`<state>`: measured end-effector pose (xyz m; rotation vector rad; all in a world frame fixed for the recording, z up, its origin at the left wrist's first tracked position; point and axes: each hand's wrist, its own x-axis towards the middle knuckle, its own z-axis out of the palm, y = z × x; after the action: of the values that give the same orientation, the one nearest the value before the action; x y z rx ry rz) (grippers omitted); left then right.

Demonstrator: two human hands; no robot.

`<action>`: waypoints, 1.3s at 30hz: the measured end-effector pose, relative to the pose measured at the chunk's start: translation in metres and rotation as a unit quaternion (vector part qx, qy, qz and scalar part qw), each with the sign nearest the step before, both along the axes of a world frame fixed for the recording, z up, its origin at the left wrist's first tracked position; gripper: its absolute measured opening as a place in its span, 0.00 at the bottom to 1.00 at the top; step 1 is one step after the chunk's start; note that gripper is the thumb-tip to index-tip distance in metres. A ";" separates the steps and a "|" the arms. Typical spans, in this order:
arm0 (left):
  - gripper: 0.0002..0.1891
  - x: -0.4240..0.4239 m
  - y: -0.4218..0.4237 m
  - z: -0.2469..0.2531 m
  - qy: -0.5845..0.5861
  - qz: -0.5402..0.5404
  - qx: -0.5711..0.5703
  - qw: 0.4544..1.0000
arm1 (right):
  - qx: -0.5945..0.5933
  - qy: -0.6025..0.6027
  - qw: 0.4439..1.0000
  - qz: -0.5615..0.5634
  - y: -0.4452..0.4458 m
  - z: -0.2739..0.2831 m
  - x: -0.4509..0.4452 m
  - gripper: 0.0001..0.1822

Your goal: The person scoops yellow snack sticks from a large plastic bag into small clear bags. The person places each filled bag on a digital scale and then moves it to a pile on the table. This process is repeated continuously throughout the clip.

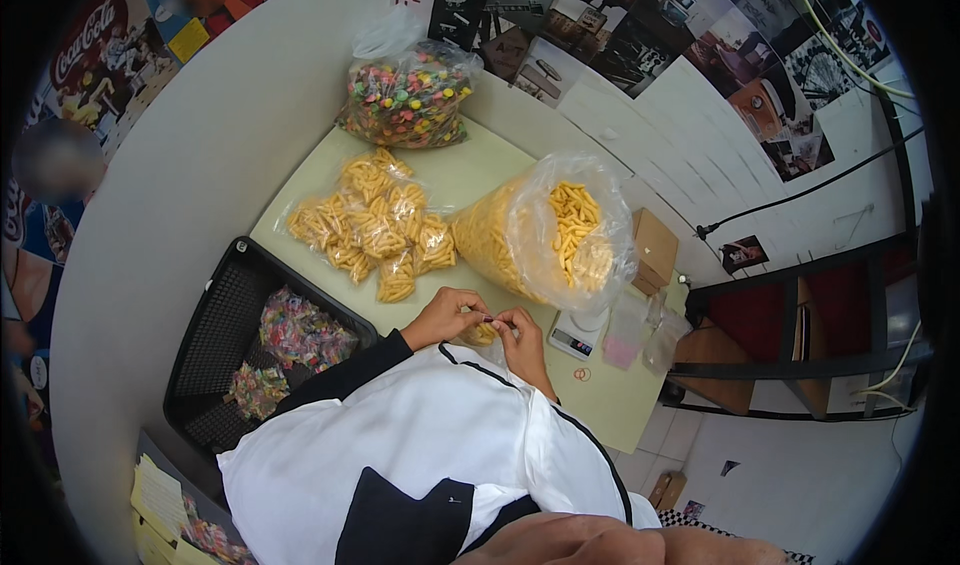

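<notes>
My left hand (450, 313) and my right hand (519, 340) meet at the fingertips over a small clear plastic bag of yellow stick snacks (481, 334), pinching its top. Beyond them lies a group of filled small snack bags (379, 223). A large open plastic bag of the same yellow sticks (495, 227) leans just past my right hand, its mouth to the right. A digital kitchen scale (576, 334) stands right of my right hand, with rubber bands (582, 374) on the table near it.
A black plastic basket (196, 385) with colourful wrapped items stands left of the pale green table (600, 415). At the back is a big bag of multicoloured candies (409, 99). Cardboard boxes (654, 250) and clear plastic bags (626, 332) lie right, near a shelf (795, 370).
</notes>
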<state>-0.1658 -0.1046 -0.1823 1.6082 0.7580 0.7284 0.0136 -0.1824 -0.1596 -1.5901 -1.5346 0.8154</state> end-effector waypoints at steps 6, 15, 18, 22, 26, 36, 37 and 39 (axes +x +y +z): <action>0.06 -0.005 0.016 -0.008 -0.011 0.001 -0.065 0.998 | -0.018 0.011 0.999 -0.031 -0.001 -0.003 0.010 0.05; 0.21 -0.009 0.029 -0.028 -0.028 -0.144 -0.133 0.980 | -0.082 0.168 0.981 -0.061 -0.004 -0.029 0.022 0.06; 0.26 -0.016 0.028 -0.023 0.061 -0.171 -0.072 0.981 | -0.084 0.177 0.978 -0.069 -0.005 -0.036 0.024 0.07; 0.25 -0.034 0.039 -0.014 0.054 -0.083 -0.127 0.987 | -0.074 0.122 0.986 -0.091 -0.007 -0.036 0.028 0.09; 0.24 -0.060 0.064 -0.021 -0.016 0.132 -0.204 0.970 | -0.087 0.115 0.984 -0.103 -0.012 -0.049 0.045 0.11; 0.24 -0.084 0.081 -0.031 -0.216 0.227 -0.340 0.886 | -0.159 0.018 0.987 -0.011 -0.008 -0.038 0.042 0.11; 0.23 -0.083 0.081 -0.032 -0.211 0.232 -0.311 0.897 | -0.160 0.018 0.987 -0.012 -0.009 -0.038 0.042 0.11; 0.22 -0.083 0.081 -0.032 -0.197 0.242 -0.252 0.916 | -0.158 0.011 0.987 -0.012 -0.010 -0.038 0.043 0.11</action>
<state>-0.2492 -0.0238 -0.2140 0.7708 0.9579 1.0675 0.0570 -0.1919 -0.1976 -1.8140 -1.4189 1.1024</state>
